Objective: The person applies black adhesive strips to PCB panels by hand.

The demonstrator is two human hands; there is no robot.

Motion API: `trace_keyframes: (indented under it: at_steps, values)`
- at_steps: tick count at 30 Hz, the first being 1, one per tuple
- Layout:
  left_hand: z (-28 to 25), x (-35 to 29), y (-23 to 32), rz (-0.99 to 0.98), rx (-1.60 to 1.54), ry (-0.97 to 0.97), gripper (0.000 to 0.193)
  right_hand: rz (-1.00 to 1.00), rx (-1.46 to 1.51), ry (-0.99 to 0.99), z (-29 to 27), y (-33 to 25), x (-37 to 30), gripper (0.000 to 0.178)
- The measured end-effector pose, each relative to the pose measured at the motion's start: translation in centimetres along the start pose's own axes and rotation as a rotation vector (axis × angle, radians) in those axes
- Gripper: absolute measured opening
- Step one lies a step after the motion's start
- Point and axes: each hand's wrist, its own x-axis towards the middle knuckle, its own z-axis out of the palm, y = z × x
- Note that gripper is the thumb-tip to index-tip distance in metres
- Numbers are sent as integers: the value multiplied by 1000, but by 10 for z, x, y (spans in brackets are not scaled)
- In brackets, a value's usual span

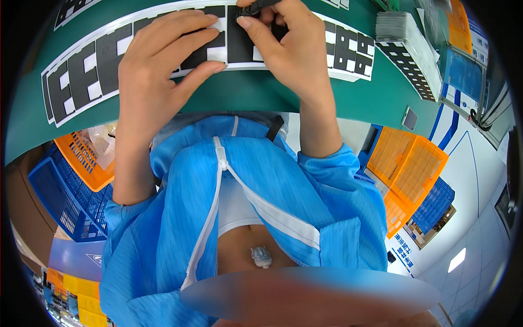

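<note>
A long white sheet [218, 54] carrying a row of black die-cut pieces [81, 76] lies across the green work table [239, 92]. My left hand [155, 62] rests over its middle, fingers stretched and slightly spread, with nothing seen in them. Just to the right, my right hand [297, 52] pinches a dark, ridged object [255, 7] between thumb and fingers above the sheet. The upper part of that object runs out at the picture's top edge, so its kind is unclear. The right hand covers some of the black pieces beneath it.
A thick stack of similar sheets [406, 52] stands at the table's right, near a small grey rectangular item [409, 118]. Orange crates [406, 174] and a blue crate [436, 203] are at lower right. A blue basket [68, 193] and an orange basket [81, 158] are at left.
</note>
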Motion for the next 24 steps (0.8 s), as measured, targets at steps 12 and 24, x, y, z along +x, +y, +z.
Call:
trace_keyframes:
  at_steps: [12,24]
  values:
    - [0,1,1,-7,-32,4,38,662,288,-87,-22,-27,-16,22]
    - [1,2,0,-7,-38,-2,38,211,3,-126,-11,-9,-28,23]
